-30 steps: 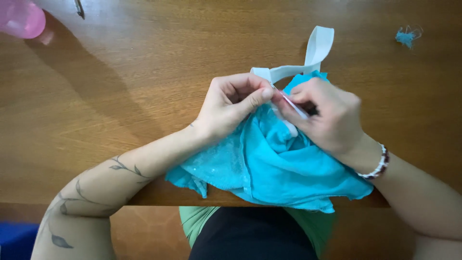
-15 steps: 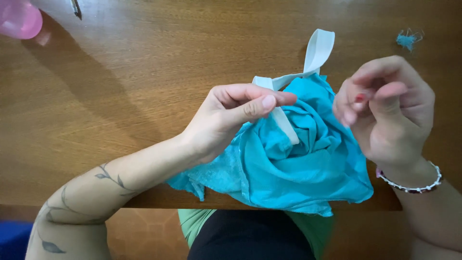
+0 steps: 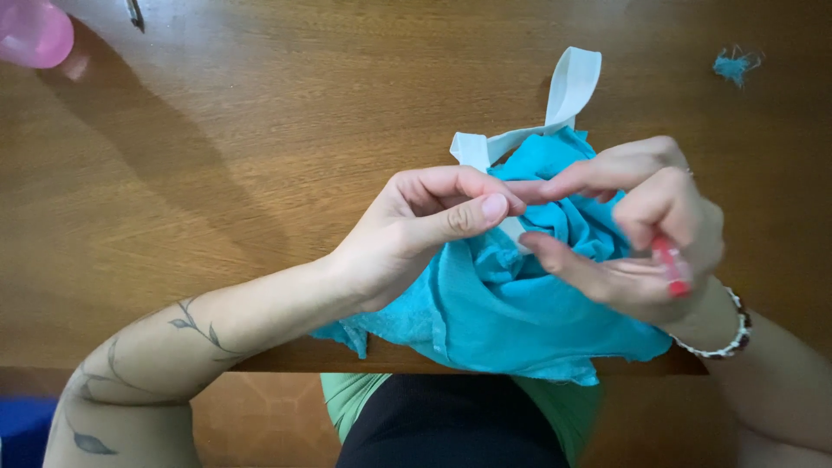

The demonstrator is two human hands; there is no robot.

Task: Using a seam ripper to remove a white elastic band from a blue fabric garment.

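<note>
Since half a second earlier, the right hand [image 3: 637, 230] had come back down from the air beside the turquoise cloth [image 3: 511, 308] and now lay over the cloth's top right part, its forefinger stretched toward the left hand [image 3: 425, 225]. It was curled shut around a small red tool [image 3: 672, 264], gripped between the bent fingers. The left hand had kept its place on the cloth's upper left part, thumb and fingers pinched closed on a fold of it, right where the white elastic band [image 3: 568, 87] ran under the fabric. That band looped out above the cloth across the wooden table [image 3: 286, 156]. The cloth itself lay bunched at the table's near edge, partly hanging over it. Well apart from the cloth, up and to its right, sat a tuft of turquoise thread [image 3: 735, 64]; far to its upper left stood a pink object [image 3: 33, 31].
</note>
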